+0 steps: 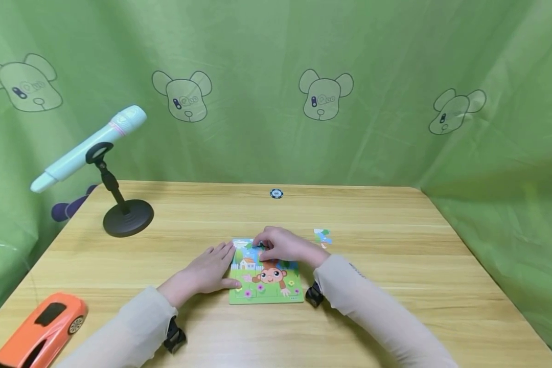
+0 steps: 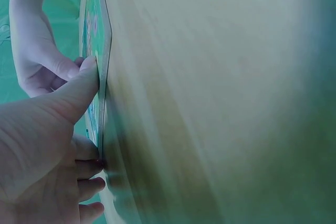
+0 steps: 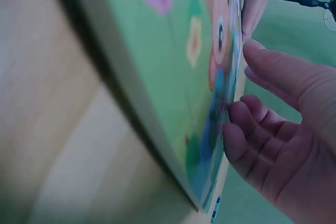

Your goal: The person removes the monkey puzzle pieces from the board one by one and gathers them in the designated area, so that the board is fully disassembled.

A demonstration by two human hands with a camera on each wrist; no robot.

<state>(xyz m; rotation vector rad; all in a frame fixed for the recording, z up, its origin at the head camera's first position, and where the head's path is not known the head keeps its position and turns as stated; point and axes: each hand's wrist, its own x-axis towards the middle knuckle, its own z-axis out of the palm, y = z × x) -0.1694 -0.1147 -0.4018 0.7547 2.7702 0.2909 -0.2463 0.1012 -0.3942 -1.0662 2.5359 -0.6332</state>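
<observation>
1. While the left hand steadies the puzzle at its left edge, its fingers lie nearly straight along that side and its thumb rests on the lower left of the picture; it grips nothing.
2. Over the upper part of the puzzle, the right hand bends its fingers down, thumb somewhat apart, fingertips at the surface; whether they pinch a piece I cannot tell.
3. The puzzle lies flat on the wooden table, between the two forearms, and shows a monkey, a small house and flowers.
4. Just beyond the right wrist, off the puzzle, lies a loose piece in blue, white and green.
5. Near the far edge sits a round chip.
6. At the left, a pale blue microphone tilts in a black stand; nearer the person is an orange toy car.
7. Green cloth with mouse-like heads hangs behind the table.
</observation>
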